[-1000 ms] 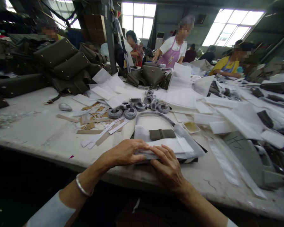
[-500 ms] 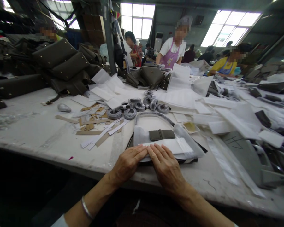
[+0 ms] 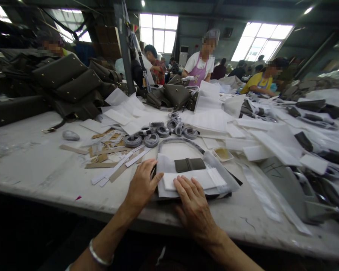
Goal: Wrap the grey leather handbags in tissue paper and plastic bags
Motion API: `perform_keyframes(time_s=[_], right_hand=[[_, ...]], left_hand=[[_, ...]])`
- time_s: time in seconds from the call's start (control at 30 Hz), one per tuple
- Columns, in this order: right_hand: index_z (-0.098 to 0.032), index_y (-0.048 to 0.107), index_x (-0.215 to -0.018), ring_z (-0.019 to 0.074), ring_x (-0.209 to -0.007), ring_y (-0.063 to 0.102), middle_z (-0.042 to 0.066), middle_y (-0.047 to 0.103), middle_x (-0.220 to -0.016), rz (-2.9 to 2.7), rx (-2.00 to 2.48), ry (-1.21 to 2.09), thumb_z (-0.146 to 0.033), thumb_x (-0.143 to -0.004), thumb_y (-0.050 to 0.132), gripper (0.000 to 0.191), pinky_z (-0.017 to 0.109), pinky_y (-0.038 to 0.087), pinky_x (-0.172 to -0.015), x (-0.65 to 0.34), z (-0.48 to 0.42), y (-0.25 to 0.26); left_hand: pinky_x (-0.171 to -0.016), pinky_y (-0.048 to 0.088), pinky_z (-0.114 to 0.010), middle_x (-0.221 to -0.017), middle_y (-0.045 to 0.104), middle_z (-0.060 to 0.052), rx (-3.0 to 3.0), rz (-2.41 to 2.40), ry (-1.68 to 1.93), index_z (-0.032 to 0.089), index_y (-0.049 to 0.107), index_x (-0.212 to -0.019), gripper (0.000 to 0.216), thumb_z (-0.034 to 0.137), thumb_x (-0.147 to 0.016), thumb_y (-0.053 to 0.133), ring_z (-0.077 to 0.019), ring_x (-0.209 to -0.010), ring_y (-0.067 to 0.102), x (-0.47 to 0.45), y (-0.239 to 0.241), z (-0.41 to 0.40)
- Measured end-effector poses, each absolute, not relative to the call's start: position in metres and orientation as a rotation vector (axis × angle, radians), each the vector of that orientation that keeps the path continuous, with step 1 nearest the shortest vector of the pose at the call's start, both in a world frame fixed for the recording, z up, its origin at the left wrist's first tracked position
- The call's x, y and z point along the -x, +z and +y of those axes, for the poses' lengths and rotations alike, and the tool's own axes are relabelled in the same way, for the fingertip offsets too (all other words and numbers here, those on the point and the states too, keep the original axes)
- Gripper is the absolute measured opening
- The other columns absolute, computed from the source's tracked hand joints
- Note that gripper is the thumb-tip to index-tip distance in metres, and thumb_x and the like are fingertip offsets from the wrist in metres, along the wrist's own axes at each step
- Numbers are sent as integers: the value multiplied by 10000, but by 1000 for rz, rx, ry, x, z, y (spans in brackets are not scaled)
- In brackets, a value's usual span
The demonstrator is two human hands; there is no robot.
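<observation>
Close to the near edge of the tabletop (image 3: pixel 45 165), both hands are lying open and palm down, gripping nothing: the left hand (image 3: pixel 142 185) is resting flat with fingers spread at the left edge of a white folded sheet (image 3: pixel 199 179), while the right hand (image 3: pixel 193 205) is pressing on the sheet's near edge. A grey pouch (image 3: pixel 190 165) is lying just beyond the sheet. Tape rolls (image 3: pixel 151 140) are sitting farther in, card strips (image 3: pixel 101 164) are lying to the left, and a small tray (image 3: pixel 222 153) is sitting to the right
</observation>
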State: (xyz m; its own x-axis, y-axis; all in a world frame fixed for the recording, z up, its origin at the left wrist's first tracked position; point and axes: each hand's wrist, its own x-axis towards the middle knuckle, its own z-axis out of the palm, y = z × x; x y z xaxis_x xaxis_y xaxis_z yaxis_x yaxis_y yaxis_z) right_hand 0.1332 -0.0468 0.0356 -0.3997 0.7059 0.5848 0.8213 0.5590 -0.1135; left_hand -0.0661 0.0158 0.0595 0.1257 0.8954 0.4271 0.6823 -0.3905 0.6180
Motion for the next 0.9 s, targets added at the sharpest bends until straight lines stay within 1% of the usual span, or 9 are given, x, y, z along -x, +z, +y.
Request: perform_keyframes(time_s=[0.1,0.2,0.3,0.43,0.63,0.7,0.77,0.83,0.9], right_hand=[[-111,485,-1390,273,-1327,478,147,594,-1366,-2167,1209,-295,-134,-912,480,479,506,299,-1149,-131,-47,33],[-120,498,-1383,273,-1317,490,141,609,-1349,-2146,1216,-346,-122,-935,456,449,507,292,-1150,-129,-47,29],[-114,505,-1382,271,-1325,483,141,604,-1357,-2152,1226,-375,-96,-941,422,449,509,286,-1155,-129,-46,27],[-119,501,-1394,256,-1345,462,127,595,-1376,-2139,1243,-379,-48,-936,358,486,503,263,-1170,-128,-45,25],[-135,487,-1416,247,-1353,449,114,594,-1383,-2133,1237,-344,-76,-963,353,476,497,241,-1184,-128,-44,21],[-146,491,-1414,242,-1343,461,108,604,-1372,-2135,1226,-366,-75,-955,369,481,490,253,-1181,-129,-44,20],[-152,501,-1407,242,-1332,474,106,614,-1357,-2138,1221,-402,-76,-945,392,480,487,268,-1176,-129,-44,20],[-157,513,-1397,244,-1325,481,106,627,-1338,-2134,1213,-430,-81,-940,408,475,487,281,-1169,-130,-44,19],[-161,522,-1389,244,-1319,486,104,638,-1322,-2127,1204,-441,-81,-937,407,473,487,295,-1163,-130,-44,18]], left_hand=[[-879,511,-387,-1018,680,-72,-2052,1676,900,163,601,-1199,384,283,-837,652,-236,-973,630,63,63,31],[-762,484,-311,-850,653,-16,-2019,1713,853,193,577,-1234,417,214,-820,626,-200,-831,619,53,67,39],[-662,436,-258,-741,605,29,-2011,1695,855,231,568,-1217,410,139,-817,566,-162,-694,598,46,67,42],[-627,400,-239,-694,551,53,-1981,1702,898,227,566,-1121,347,96,-805,510,-140,-623,563,45,60,47],[-610,409,-229,-666,508,62,-1966,1723,988,202,554,-1052,280,97,-802,487,-129,-597,538,48,48,55],[-594,426,-226,-655,512,58,-1996,1717,992,191,565,-1025,252,95,-804,491,-130,-586,548,48,47,57],[-620,464,-239,-670,549,38,-2053,1711,992,186,590,-992,236,82,-806,489,-143,-619,580,47,50,57],[-744,512,-292,-790,627,-12,-2128,1698,997,191,628,-973,240,72,-813,494,-179,-773,633,47,58,52],[-927,501,-387,-1046,669,-72,-2247,1665,1037,204,662,-1019,250,97,-853,508,-235,-1028,624,46,67,41]])
